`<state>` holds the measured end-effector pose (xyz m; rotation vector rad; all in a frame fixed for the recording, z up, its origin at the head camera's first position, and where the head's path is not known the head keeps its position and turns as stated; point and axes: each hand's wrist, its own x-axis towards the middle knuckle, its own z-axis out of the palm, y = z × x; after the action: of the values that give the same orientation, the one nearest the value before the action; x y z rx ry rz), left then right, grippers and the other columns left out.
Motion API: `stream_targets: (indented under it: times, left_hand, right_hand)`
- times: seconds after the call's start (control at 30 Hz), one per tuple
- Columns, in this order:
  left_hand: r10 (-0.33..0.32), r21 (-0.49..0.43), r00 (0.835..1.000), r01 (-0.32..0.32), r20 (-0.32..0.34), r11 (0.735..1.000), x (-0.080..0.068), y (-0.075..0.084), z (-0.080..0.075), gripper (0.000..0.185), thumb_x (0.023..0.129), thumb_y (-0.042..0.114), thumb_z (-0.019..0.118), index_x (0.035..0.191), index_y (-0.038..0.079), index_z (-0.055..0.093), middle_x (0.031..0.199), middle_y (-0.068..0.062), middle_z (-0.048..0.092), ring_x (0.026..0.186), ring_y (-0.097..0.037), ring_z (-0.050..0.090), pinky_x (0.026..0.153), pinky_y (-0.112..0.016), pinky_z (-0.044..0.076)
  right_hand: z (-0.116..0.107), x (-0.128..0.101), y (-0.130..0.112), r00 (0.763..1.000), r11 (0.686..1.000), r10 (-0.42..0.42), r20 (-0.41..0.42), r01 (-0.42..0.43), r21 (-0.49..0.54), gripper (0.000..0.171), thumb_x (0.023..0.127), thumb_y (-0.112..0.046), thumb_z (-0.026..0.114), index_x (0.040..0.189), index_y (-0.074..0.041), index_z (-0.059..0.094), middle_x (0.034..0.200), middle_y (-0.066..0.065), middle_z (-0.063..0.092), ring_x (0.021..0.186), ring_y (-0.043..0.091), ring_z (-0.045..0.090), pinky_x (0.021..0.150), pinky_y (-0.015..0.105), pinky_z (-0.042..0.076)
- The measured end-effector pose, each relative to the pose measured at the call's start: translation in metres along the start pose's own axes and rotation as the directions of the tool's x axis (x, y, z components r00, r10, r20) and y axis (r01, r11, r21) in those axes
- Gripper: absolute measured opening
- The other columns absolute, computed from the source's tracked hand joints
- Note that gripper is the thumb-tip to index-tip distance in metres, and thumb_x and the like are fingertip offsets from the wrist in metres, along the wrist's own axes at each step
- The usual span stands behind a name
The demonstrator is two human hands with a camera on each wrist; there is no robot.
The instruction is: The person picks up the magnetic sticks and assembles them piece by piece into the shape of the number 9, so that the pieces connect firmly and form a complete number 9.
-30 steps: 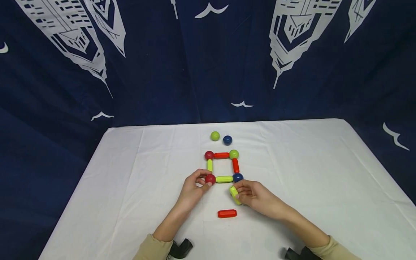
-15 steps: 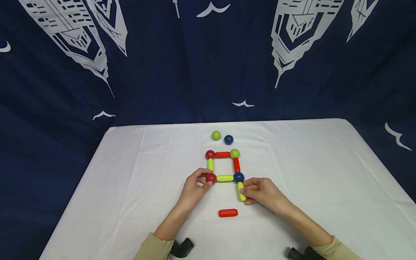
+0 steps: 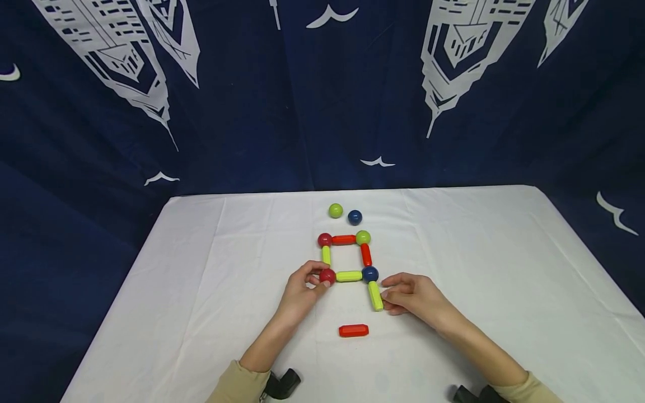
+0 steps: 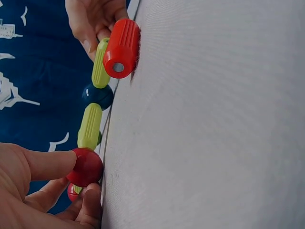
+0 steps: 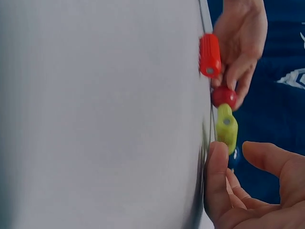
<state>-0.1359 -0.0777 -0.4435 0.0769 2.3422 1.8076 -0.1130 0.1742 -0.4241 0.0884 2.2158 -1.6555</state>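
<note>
We are building a flat frame of magnetic rods and balls on the white tablecloth: the square is closed, and a yellow-green rod is hanging at six o'clock from its blue ball. Our left hand is pinching the red ball; our right hand is touching the rod with loose fingers. A red rod and two balls are lying unused. No writing shows.

We count six balls: two red, two green and two blue. There are six rods: three red and three green. Two hands.
</note>
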Motion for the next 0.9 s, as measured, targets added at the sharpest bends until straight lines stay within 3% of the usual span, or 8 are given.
stream_targets:
  times: [0.27, 0.53, 0.7, 0.9]
  left_hand:
    - [-0.006, 0.001, 1.0, 0.006, -0.002, 1.0, 0.0, 0.001, 0.0, 0.029, 0.09, 0.0, 0.066, 0.119, 0.006, 0.064, 0.106, -0.008, 0.058, 0.088, -0.021, 0.05, 0.063, -0.024, 0.044]
    - [-0.016, 0.001, 1.0, 0.016, -0.006, 1.0, 0.0, 0.0, 0.001, 0.029, 0.09, 0.001, 0.066, 0.118, 0.009, 0.064, 0.105, -0.007, 0.057, 0.088, -0.021, 0.051, 0.064, -0.025, 0.045]
    - [-0.015, 0.007, 1.0, 0.015, -0.003, 1.0, 0.0, 0.001, 0.001, 0.029, 0.091, 0.001, 0.065, 0.118, 0.008, 0.064, 0.105, -0.007, 0.057, 0.089, -0.021, 0.051, 0.065, -0.025, 0.046]
    - [-0.012, 0.016, 1.0, 0.012, -0.009, 1.0, 0.0, 0.0, 0.001, 0.029, 0.09, 0.0, 0.065, 0.118, 0.008, 0.064, 0.105, -0.006, 0.058, 0.088, -0.021, 0.051, 0.064, -0.025, 0.046]
  right_hand:
    - [-0.015, 0.021, -0.011, 0.995, 0.996, -0.089, -0.053, 0.091, 0.021, 0.034, 0.095, -0.007, 0.063, 0.124, 0.01, 0.056, 0.104, 0.019, 0.07, 0.087, 0.025, 0.068, 0.076, 0.032, 0.056]
    - [-0.021, 0.06, -0.026, 0.969, 0.975, -0.224, -0.1, 0.222, -0.029, 0.035, 0.096, -0.008, 0.061, 0.127, 0.007, 0.055, 0.116, 0.023, 0.062, 0.098, 0.035, 0.061, 0.082, 0.032, 0.055]
    - [-0.023, 0.085, -0.03, 0.952, 0.953, -0.296, -0.085, 0.287, -0.096, 0.039, 0.095, -0.005, 0.057, 0.133, 0.004, 0.053, 0.128, 0.02, 0.059, 0.111, 0.032, 0.058, 0.087, 0.033, 0.052]
    - [-0.025, 0.114, -0.032, 0.933, 0.918, -0.354, -0.067, 0.334, -0.213, 0.04, 0.095, -0.005, 0.06, 0.134, -0.001, 0.055, 0.134, 0.016, 0.057, 0.116, 0.03, 0.055, 0.096, 0.044, 0.044]
